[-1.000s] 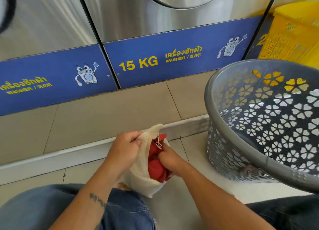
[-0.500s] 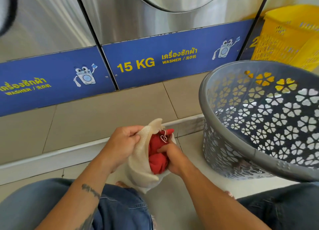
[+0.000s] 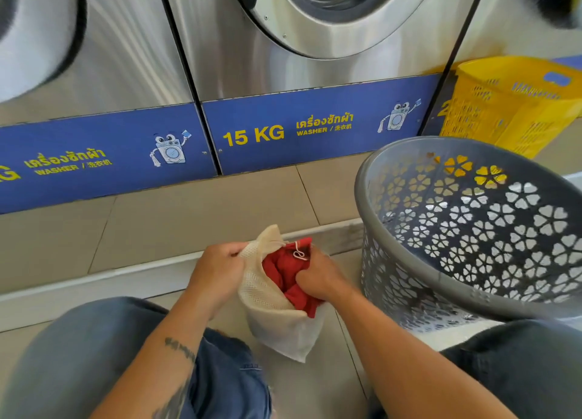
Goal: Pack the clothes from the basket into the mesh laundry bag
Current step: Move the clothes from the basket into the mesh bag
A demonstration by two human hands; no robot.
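Your left hand (image 3: 217, 270) was held knuckles-up, its fingers and thumb curled tight and pinching the left lip of the cream mesh laundry bag (image 3: 274, 321). That pulled the mouth open towards your left forearm, which bore a dark tattoo (image 3: 179, 346). Your right hand (image 3: 318, 277) came in from the other side with its fingers curled down into the opening, gripping a fold of the crumpled red fabric garment (image 3: 283, 267).

The bag was soft, open-weave netting, loose at the top and sagging to a blunt corner below your knuckles, hanging between your knees in faded blue denim jeans (image 3: 94, 355). Most of the red cloth sat inside it, bunched between your two sets of fingers, with one peak rising just past your right fingertips. A thin white looped drawstring (image 3: 299, 254) lay across that peak (whether it belonged to the bag or the garment, you could not tell).

To the right of your right hand, close by but not touching it, stood the round grey plastic laundry basket (image 3: 504, 217). Its wall was pierced all over with flower-shaped cut-outs, and its near rim hid most of the bottom. Beyond it was a yellow slotted plastic basket (image 3: 519, 103). Ahead of your fingers, past a raised tiled step, were the brushed-steel front-loading washers (image 3: 315, 56) with a blue base panel marked "15 KG" (image 3: 315, 129).
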